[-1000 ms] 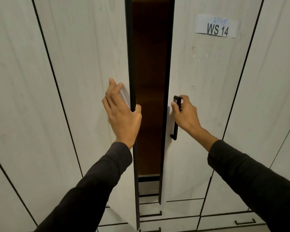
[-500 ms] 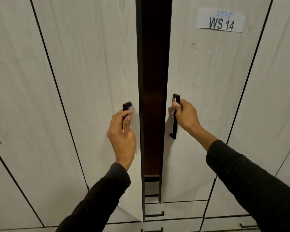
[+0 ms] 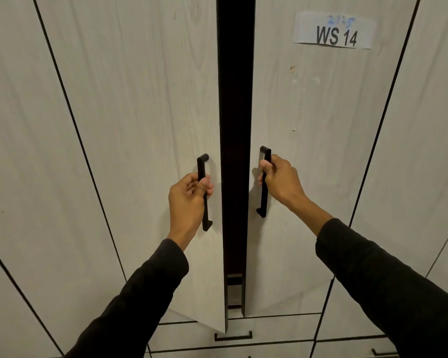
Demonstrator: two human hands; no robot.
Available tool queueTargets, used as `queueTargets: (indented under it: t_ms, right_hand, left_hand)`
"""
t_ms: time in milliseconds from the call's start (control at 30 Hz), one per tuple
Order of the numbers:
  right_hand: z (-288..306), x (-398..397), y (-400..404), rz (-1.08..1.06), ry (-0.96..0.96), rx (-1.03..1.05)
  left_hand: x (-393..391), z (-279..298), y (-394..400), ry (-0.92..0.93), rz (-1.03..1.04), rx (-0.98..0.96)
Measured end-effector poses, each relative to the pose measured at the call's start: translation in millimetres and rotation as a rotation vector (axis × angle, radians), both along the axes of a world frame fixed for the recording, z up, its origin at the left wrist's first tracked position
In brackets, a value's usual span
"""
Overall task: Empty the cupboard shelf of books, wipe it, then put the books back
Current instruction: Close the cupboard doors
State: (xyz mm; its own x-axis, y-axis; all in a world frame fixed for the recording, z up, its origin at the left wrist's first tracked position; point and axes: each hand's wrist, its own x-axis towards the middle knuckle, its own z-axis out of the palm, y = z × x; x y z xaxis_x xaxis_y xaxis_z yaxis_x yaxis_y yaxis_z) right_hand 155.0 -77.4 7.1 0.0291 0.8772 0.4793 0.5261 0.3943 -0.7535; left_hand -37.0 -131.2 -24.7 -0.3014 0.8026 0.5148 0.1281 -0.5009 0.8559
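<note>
My left hand (image 3: 188,200) is holding the left door's black handle (image 3: 203,192), and my right hand (image 3: 282,179) is holding the right handle (image 3: 264,200).

There was one view only, from a wide-angle camera worn on the person's head. It faced straight at the pale cupboard doors (image 3: 130,104) from close range, tilted a little downward, so the door edges fanned outward toward the top. The dark gap (image 3: 235,125) between the doors ran down the middle, both sleeved forearms reached in from the bottom corners, and drawer fronts (image 3: 269,329) showed along the lower edge
</note>
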Motion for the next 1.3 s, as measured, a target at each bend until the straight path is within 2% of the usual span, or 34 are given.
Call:
queueTargets:
  t_ms: [400, 1300]
  right_hand:
    - [-1.6, -5.7, 20.6, 0.024, 0.001, -0.016]
    - [-2.7, -27.4, 79.3, 0.049, 0.024, -0.041]
  left_hand:
    - [11.6, 3.9, 42.8, 0.042, -0.013, -0.066]
    - [37.9, 9.7, 115.5, 0.025, 0.083, -0.083]
